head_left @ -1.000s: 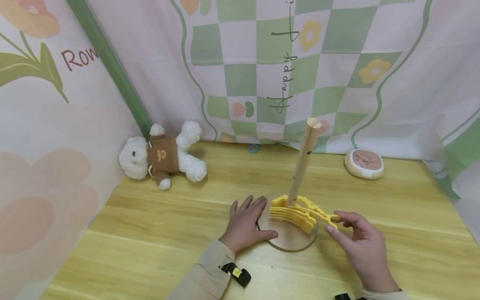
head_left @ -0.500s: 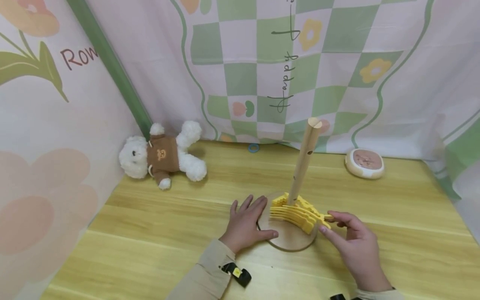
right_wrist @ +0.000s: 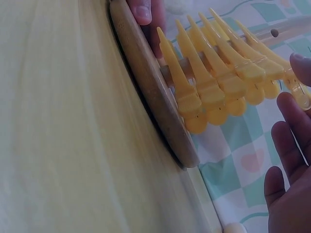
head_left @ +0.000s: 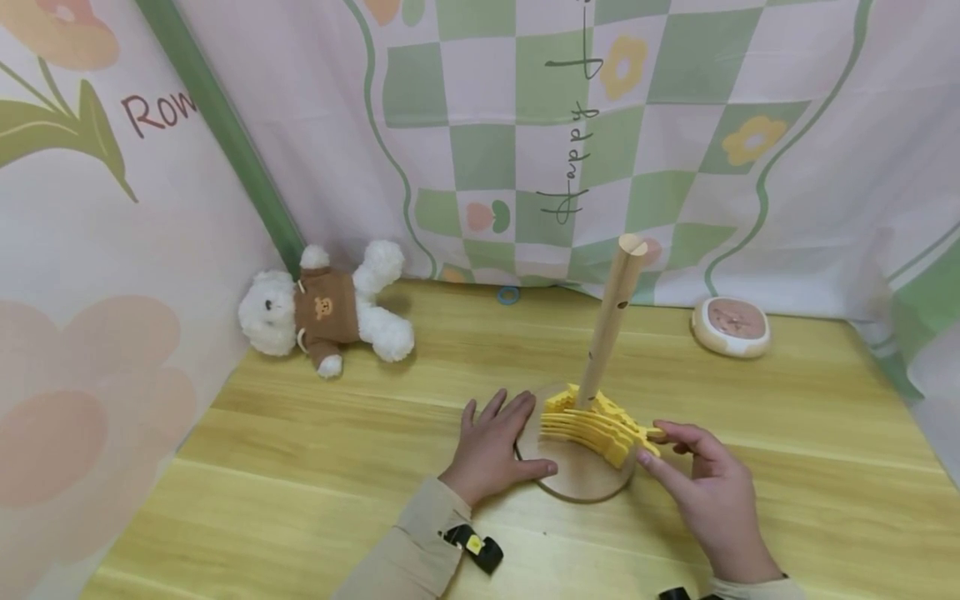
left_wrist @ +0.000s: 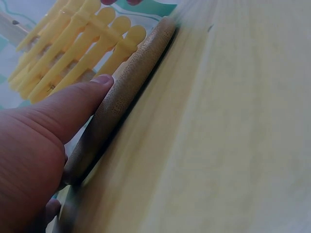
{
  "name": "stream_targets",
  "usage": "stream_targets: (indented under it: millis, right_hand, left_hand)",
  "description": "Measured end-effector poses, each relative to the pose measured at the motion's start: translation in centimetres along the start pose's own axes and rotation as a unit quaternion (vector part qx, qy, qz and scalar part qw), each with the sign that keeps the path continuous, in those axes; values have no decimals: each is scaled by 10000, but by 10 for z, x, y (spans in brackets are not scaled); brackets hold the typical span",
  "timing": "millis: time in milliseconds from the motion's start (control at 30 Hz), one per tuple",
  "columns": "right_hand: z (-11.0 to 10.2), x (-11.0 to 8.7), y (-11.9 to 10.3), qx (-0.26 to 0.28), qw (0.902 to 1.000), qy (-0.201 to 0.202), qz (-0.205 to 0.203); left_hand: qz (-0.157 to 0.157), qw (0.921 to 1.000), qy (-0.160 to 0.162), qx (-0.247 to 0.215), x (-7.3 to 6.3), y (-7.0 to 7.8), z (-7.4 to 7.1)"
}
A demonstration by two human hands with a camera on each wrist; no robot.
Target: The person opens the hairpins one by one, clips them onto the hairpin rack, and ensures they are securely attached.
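A wooden post (head_left: pixel 609 325) with small holes stands on a round wooden base (head_left: pixel 581 487). Around its foot, several curved yellow plastic pieces (head_left: pixel 577 432) lie stacked; the left wrist view shows their rounded ends (left_wrist: pixel 135 36). My left hand (head_left: pixel 491 454) rests on the base's left edge, fingers spread and straight, the thumb along the front. To the right, my right hand (head_left: pixel 708 492) pinches the end of the uppermost yellow piece (right_wrist: pixel 272 56) between thumb and forefinger. In the right wrist view, the other right fingers are off the stack.
A white plush dog (head_left: pixel 326 312) in a brown shirt lies at the back left. At the back right sits a round-cornered beige device (head_left: pixel 731 327). A small blue ring (head_left: pixel 507 295) is near the curtain (head_left: pixel 480 158) behind the wooden table (head_left: pixel 337 483).
My right hand has moved left toward the post, bringing the pinched yellow piece over the stack, and holds nearly still over the last half second. The left hand stays in place.
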State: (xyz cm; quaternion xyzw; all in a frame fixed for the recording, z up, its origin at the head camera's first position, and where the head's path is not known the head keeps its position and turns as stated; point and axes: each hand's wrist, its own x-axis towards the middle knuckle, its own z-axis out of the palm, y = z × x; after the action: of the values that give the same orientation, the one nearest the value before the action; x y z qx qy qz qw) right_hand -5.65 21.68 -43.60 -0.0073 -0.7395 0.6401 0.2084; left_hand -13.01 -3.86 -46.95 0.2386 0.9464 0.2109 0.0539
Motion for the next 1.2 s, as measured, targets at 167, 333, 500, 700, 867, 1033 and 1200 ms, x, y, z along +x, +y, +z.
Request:
stream_targets:
  millis: [167,333,500,700,867,1033,1200]
  right_hand:
    - [1,0,0,-98,9999,-13,-80]
    - [1,1,0,-221,9997,1,-119]
    - [2,1,1,-247,9994,40,-219]
    - [3,0,2,-185,9995,79,-241]
    - [4,0,1,-247,9993,94,-246]
    - [4,0,-1,-349,9991,88,-231]
    - [4,1,-1,-368,9989,84,-263]
  left_hand:
    - [1,10000,11,6,0,0,-1]
    - [-3,10000,1,-31,0,0,-2]
    - [-19,10000,-43,-49,-1,1,-2]
    - [-15,10000,-32,-88,-1,2,-3]
    - [-21,10000,-58,-64,-1,2,-2]
    - [-14,10000,-47,-49,-1,1,-1]
    - [13,10000,-17,-68,-1,2,-2]
